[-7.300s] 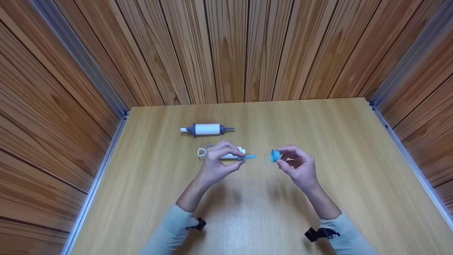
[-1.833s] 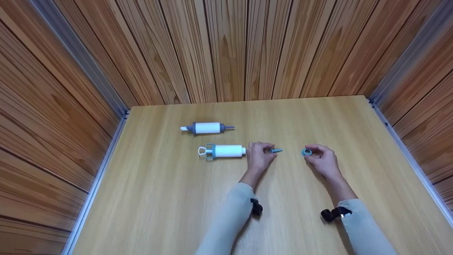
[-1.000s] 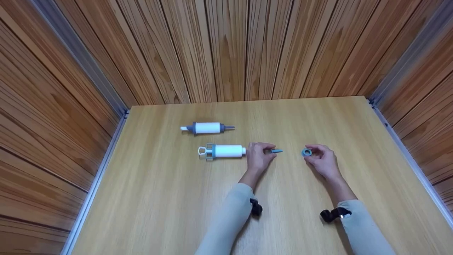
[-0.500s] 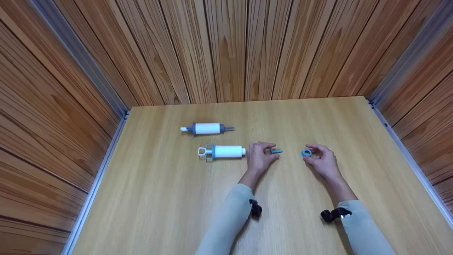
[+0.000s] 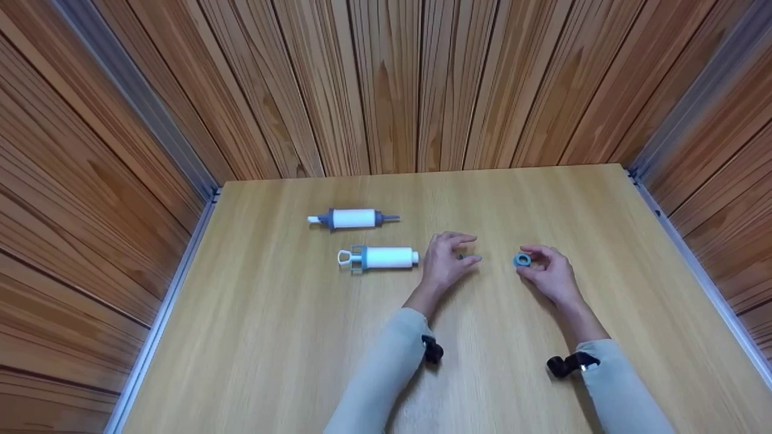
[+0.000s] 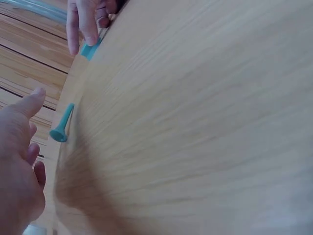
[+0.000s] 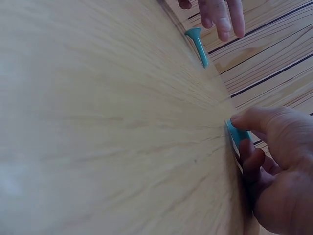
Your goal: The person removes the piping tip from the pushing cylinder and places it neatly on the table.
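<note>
A small teal nozzle (image 6: 61, 128) with a flared base and narrow stem lies on the table. My left hand (image 5: 445, 263) is just beside it with thumb and fingers spread apart, holding nothing. The hand covers most of the nozzle in the head view, but the right wrist view shows the nozzle (image 7: 199, 48) apart from the fingertips. Farther right, my right hand (image 5: 552, 276) pinches a teal ring-shaped cap (image 5: 517, 261) between thumb and fingers, at the tabletop. To the left of my left hand lies a white syringe-like tube (image 5: 389, 257) with a teal end frame and white loop handle.
Behind the white tube lies a second syringe-like tube (image 5: 354, 218), white with dark blue-grey ends and a thin tip. Wooden plank walls (image 5: 386, 90) enclose the tabletop (image 5: 289, 349) at the back and both sides, with metal rails along the side edges.
Earlier both hands held the teal parts over the white tube, then moved right and down to the table. Just now my left fingers have spread and let go of the nozzle; the right hand stays put.
</note>
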A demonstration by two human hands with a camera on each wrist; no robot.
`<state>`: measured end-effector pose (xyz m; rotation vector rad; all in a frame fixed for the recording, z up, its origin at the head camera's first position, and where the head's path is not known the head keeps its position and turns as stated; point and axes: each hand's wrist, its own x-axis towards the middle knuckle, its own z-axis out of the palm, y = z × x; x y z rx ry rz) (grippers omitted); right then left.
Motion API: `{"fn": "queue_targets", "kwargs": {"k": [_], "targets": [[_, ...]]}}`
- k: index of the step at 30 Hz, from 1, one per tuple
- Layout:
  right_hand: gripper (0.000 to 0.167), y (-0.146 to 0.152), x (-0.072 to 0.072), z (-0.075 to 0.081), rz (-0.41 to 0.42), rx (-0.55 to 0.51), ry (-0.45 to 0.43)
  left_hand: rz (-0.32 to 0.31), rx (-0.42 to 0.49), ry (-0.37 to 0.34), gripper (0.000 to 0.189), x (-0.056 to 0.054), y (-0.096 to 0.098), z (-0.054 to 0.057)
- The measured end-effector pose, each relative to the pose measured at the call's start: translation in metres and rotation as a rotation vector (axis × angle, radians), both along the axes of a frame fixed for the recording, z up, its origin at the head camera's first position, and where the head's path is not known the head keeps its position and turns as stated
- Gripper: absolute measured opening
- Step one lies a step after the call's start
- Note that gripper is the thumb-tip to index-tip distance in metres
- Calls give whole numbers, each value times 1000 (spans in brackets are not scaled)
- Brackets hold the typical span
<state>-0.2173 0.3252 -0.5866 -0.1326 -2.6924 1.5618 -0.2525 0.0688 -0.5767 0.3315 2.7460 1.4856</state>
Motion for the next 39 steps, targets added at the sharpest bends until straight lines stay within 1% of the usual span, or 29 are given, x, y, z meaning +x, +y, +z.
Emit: {"fn": "queue_targets", "kwargs": {"k": [5,9,12,15,20,22,25,32,36,39], "targets": [[53,0,0,1,1,6,1,-49,-7,46,42,-8,-9,8],[54,0,-1,1,-6,4,-3,-54,17,70,41,-17,-21,16],[56,1,-1,-1,-7,-2,-8,-39,27,69,41,-24,-32,25],[57,2,-1,-1,-13,-15,-20,-10,26,64,41,-30,-46,33],[59,7,2,7,1,-73,-51,43,-8,103,41,-38,-70,41],[59,9,2,11,13,-83,-52,60,-25,122,40,-42,-79,43],[58,10,4,17,19,-76,-32,83,-39,125,40,-46,-91,44],[56,6,9,30,17,-83,26,130,-53,103,41,-53,-117,42],[56,2,14,37,18,-99,49,142,-78,111,43,-57,-134,43],[55,-3,17,42,28,-115,73,148,-89,90,47,-59,-147,45]]}}
